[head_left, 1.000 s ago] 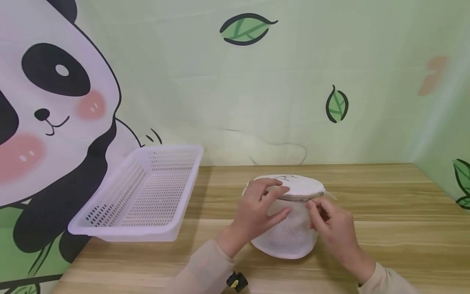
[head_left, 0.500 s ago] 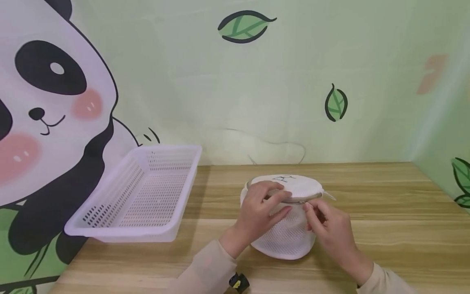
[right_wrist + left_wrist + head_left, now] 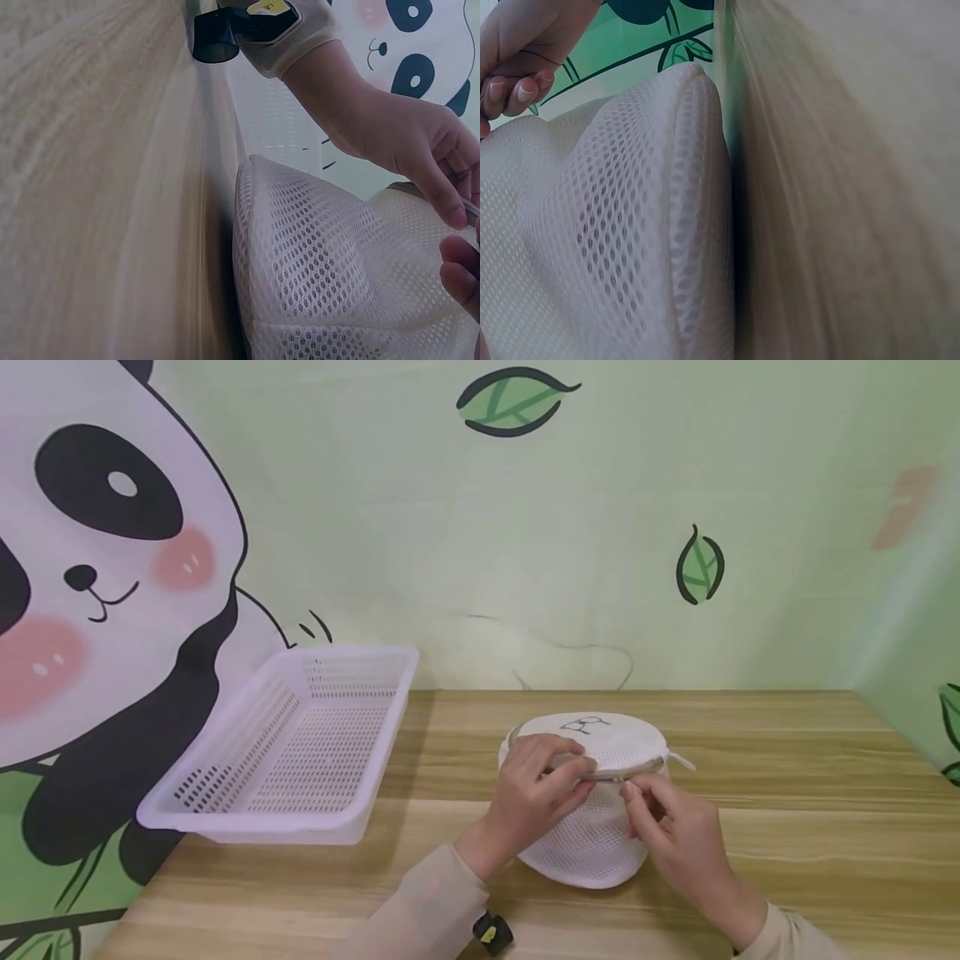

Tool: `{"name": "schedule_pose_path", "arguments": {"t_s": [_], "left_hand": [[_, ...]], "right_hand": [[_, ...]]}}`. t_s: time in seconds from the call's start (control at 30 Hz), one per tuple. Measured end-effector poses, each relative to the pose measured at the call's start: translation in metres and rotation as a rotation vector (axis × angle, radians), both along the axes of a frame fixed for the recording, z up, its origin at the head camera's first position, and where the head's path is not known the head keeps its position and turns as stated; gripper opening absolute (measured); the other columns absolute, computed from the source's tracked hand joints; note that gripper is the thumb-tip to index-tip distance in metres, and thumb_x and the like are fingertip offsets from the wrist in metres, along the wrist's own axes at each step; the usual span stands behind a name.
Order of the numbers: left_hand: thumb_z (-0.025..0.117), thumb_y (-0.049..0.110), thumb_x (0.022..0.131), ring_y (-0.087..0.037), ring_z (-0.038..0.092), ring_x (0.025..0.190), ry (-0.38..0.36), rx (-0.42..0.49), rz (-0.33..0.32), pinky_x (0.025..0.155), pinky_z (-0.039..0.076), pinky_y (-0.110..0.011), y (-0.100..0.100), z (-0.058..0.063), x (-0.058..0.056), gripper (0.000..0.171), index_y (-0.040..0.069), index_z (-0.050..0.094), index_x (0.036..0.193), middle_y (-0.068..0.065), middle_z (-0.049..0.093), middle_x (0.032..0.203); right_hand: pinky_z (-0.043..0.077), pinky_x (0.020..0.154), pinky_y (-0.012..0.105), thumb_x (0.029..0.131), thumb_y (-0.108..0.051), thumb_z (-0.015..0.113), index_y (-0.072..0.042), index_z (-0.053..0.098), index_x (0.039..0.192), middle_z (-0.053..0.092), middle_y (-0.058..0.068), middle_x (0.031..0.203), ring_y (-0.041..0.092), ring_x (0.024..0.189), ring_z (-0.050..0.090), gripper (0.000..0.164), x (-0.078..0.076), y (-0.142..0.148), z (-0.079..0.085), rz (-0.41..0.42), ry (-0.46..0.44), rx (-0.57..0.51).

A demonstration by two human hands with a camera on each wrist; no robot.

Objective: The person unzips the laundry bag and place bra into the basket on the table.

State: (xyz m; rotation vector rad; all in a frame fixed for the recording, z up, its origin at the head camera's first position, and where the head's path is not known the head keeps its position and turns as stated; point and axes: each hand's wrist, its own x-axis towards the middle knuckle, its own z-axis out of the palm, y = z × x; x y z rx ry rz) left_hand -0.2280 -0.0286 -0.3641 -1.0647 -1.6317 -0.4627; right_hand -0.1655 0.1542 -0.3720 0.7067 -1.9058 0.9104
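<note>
A round white mesh laundry bag (image 3: 592, 856) stands upright on the wooden table. Its white lid (image 3: 626, 742) carries a dark line drawing, and a zipper (image 3: 647, 770) runs beneath the lid's edge. My left hand (image 3: 528, 793) pinches the front of that edge between thumb and fingers, seen too in the right wrist view. Just to its right, my right hand (image 3: 678, 827) pinches the zipper at the slider, whose pull is mostly hidden by the fingertips. Curled fingers of the right hand (image 3: 529, 49) show over the mesh in the left wrist view.
To the left of the bag sits a white plastic basket (image 3: 352, 827) with slotted walls and floor. A green cloth backdrop (image 3: 375, 552) printed with a panda and leaves rises behind the table (image 3: 795, 793). A black wrist device (image 3: 492, 933) is by the left sleeve.
My left thumb has come up to the lid's edge, closing onto it. The right hand has slid slightly left along the zipper toward the left hand. The basket stays put.
</note>
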Motion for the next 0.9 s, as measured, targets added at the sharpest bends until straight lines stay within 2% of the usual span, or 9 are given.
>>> {"name": "schedule_pose_path", "arguments": {"t_s": [0.33, 0.63, 0.9], "left_hand": [[0.072, 0.016, 0.080, -0.015, 0.063, 0.085, 0.072, 0.000, 0.009, 0.082, 0.052, -0.025, -0.0011, -0.0018, -0.0012, 0.007, 0.014, 0.068, 0.086, 0.000, 0.068, 0.091], [0.073, 0.015, 0.079, -0.014, 0.063, 0.084, 0.107, 0.002, 0.017, 0.082, 0.052, -0.025, -0.0016, -0.0027, -0.0027, 0.008, 0.014, 0.069, 0.086, 0.001, 0.068, 0.089], [0.068, 0.015, 0.084, -0.013, 0.064, 0.083, 0.105, 0.005, 0.023, 0.081, 0.053, -0.024, -0.0031, -0.0031, -0.0030, 0.003, 0.013, 0.070, 0.085, 0.002, 0.069, 0.087]], "right_hand": [[0.033, 0.042, 0.009, 0.093, -0.011, 0.058, -0.006, 0.062, 0.078, 0.051, -0.007, 0.051, -0.001, 0.046, 0.047, 0.016, 0.0010, -0.0048, -0.0014, 0.011, 0.025, -0.005], [0.036, 0.044, 0.009, 0.086, 0.000, 0.061, -0.007, 0.062, 0.079, 0.052, -0.008, 0.052, -0.004, 0.048, 0.047, 0.010, 0.0062, -0.0047, 0.0028, -0.007, -0.049, -0.002], [0.037, 0.042, 0.009, 0.087, 0.001, 0.062, -0.005, 0.062, 0.078, 0.054, -0.007, 0.052, -0.004, 0.048, 0.049, 0.011, 0.0034, -0.0029, 0.0010, -0.041, -0.023, -0.022]]}}
